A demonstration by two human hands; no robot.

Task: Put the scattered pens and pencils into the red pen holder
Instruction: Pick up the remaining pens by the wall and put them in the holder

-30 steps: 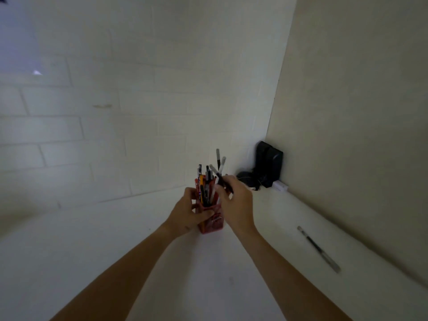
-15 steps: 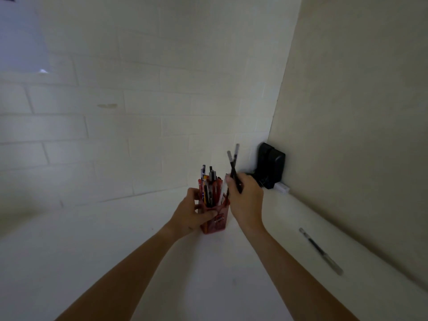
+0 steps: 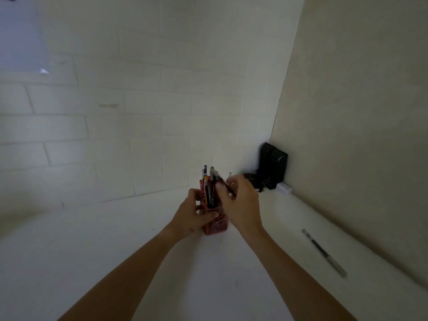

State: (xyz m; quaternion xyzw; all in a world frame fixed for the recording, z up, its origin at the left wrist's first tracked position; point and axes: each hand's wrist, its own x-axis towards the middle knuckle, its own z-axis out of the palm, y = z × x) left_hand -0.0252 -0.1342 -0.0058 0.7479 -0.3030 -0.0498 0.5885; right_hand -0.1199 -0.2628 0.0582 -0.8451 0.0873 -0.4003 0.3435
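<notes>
In the head view, the left hand (image 3: 192, 215) holds the red pen holder (image 3: 214, 224) from its left side, the fingers curled around its wall, and the holder stands upright on the white counter (image 3: 115, 251) near the corner of the brick wall. Many pens and pencils (image 3: 208, 186) already stand inside it, packed quite close together. The right hand (image 3: 239, 200) is just beside the top of the holder and its grip is closed around a few dark pens (image 3: 228, 187), whose ends come out above the fingers; their exact number is too blurred to tell. I judge that the step in hand is to slide these pens down into the holder. To do it well, the tips should be aimed at a free gap on the right side of the opening and lowered almost upright, while the left hand keeps the holder firm so that it does not tip over. One more pen (image 3: 324, 252) lies alone on the counter, well apart to the right, near the beige panel (image 3: 359, 135), so it seems to wait for its turn. A black device (image 3: 272, 169) stands in the corner behind the hands.
</notes>
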